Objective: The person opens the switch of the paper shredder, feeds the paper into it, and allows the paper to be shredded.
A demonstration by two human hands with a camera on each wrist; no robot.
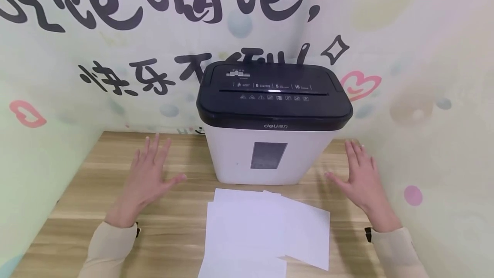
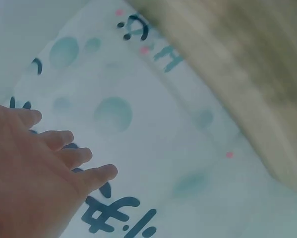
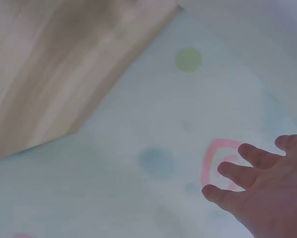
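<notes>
A paper shredder with a white bin and a dark lid stands at the back of the wooden table, its feed slot on top. In front of it lie several overlapping white paper sheets. My left hand is left of the shredder with fingers straight and spread, holding nothing; the left wrist view also shows the hand with fingers extended. To the right of the shredder, my right hand has its fingers stretched out, also holding nothing. Neither hand touches the shredder or the paper.
Behind the table hangs a white wall covering with dark lettering, pastel dots and hearts. Further wall surfaces close in both sides. Long beige sleeves cover the forearms, and a dark band shows at each wrist.
</notes>
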